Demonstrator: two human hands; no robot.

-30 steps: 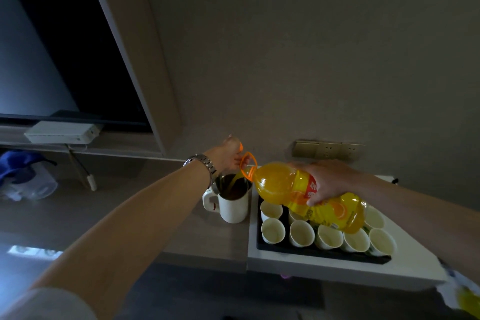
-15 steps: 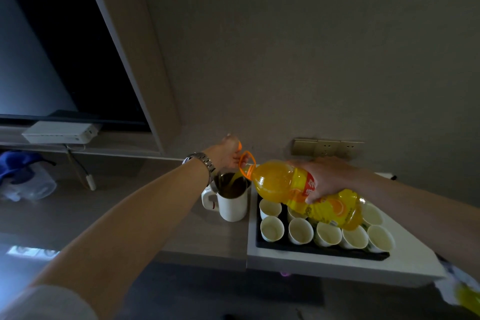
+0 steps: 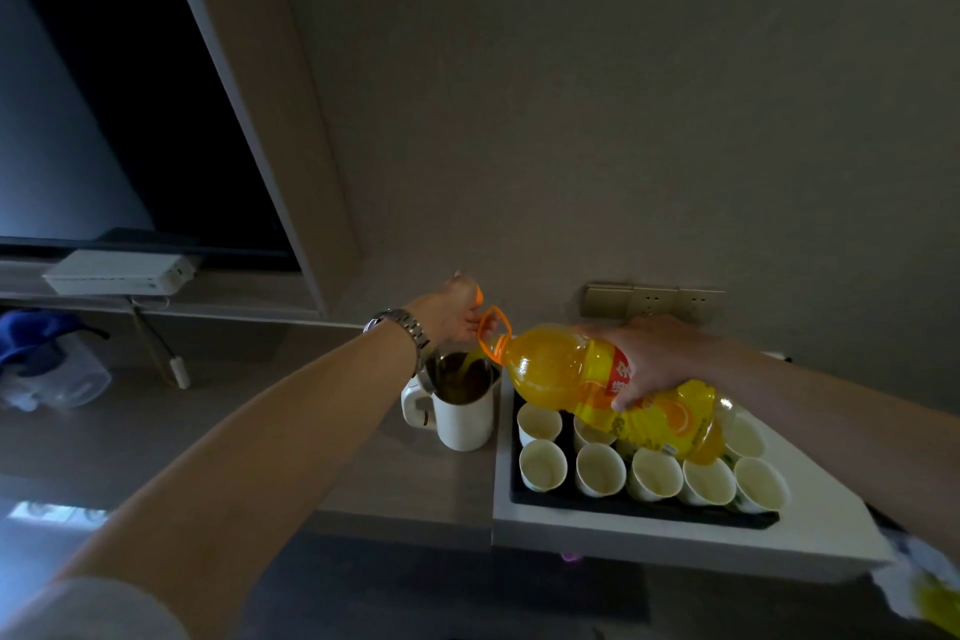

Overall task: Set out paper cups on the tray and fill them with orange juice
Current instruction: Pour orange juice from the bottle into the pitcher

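Observation:
A large orange juice bottle (image 3: 561, 369) lies tilted, neck to the left, over the tray. My right hand (image 3: 654, 353) grips its labelled middle. Juice runs from its mouth into a white jug (image 3: 465, 424) with an open lid, standing just left of the tray. My left hand (image 3: 452, 312) is closed above the jug, beside the bottle's orange handle ring, with a small orange piece, apparently the cap, in its fingers. Several empty paper cups (image 3: 543, 465) stand in two rows on the black tray (image 3: 623, 509); the bottle hides part of the back row.
The tray rests on a white block (image 3: 810, 530) next to a grey counter (image 3: 260, 411). A wall socket strip (image 3: 654, 301) is behind the bottle. At the far left are a white box (image 3: 119, 273), a dangling cable and a blue-lidded container (image 3: 47, 364).
The bottle stays tipped over the jug and juice keeps running in. Both hands hold nearly the same place; the view has shifted slightly.

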